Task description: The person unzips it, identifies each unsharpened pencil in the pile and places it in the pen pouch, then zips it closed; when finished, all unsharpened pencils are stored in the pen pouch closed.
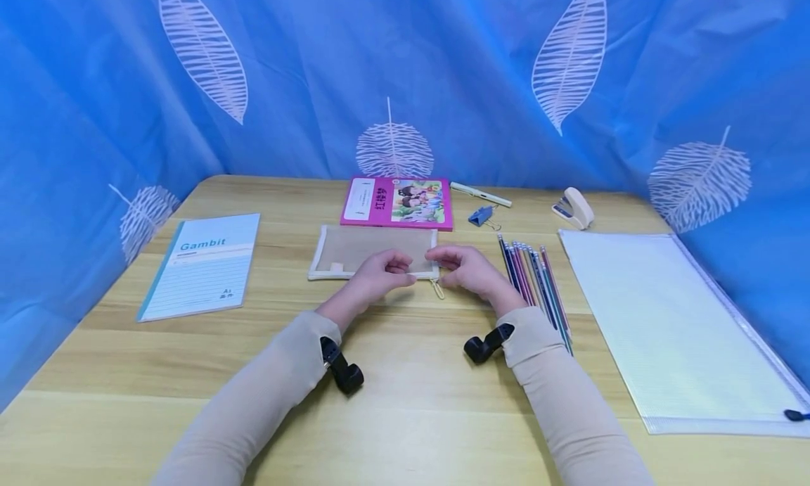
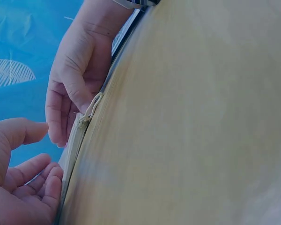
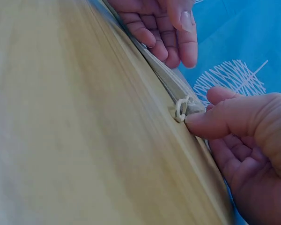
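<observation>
A flat, see-through beige mesh zip pouch with white edging lies mid-table. My left hand is over its front edge with loosely bent fingers and nothing between them. At the front right corner is my right hand, thumb and fingers apart around that corner. A cream cord loop hangs from the zip end there. In the right wrist view, the right thumb's tip is right at the loop. The left wrist view shows the left hand beside the zip edge, its fingers curved.
Behind the pouch lies a pink picture book, with a pen, blue binder clip and white stapler to its right. Several pencils and a large white zip folder lie right. A notebook lies left.
</observation>
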Tool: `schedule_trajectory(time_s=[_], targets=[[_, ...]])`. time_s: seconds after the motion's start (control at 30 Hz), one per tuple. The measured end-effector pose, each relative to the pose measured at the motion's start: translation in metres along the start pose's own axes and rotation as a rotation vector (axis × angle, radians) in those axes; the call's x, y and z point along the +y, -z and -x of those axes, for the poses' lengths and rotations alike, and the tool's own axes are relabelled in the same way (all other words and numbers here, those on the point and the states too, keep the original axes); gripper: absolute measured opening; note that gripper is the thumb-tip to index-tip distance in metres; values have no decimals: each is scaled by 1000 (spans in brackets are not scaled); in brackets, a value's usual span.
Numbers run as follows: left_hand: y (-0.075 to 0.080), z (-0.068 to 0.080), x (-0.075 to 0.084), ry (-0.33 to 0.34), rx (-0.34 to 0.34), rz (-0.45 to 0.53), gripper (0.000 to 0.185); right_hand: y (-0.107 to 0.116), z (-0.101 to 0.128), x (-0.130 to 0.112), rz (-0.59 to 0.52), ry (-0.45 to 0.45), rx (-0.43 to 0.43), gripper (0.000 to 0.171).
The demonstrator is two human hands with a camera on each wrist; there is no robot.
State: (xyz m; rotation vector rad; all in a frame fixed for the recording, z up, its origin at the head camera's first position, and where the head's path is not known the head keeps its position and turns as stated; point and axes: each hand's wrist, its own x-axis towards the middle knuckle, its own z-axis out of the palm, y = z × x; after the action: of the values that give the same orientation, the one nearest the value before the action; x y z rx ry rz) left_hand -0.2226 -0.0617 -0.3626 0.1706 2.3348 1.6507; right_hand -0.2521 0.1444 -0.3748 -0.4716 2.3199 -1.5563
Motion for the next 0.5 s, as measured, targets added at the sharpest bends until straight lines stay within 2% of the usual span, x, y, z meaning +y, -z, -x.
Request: schedule_trajectory(time_s=[0.13, 0.3, 0.5], targets=[[0, 0, -1, -5, 6, 58, 40, -2, 1, -1, 20, 1, 36, 45], [-1, -3, -2, -21, 14, 77, 37, -5, -1, 0, 46, -19, 100, 31], [-7, -4, -1, -20, 81, 95, 34, -12, -5, -2, 57, -29, 180, 26]])
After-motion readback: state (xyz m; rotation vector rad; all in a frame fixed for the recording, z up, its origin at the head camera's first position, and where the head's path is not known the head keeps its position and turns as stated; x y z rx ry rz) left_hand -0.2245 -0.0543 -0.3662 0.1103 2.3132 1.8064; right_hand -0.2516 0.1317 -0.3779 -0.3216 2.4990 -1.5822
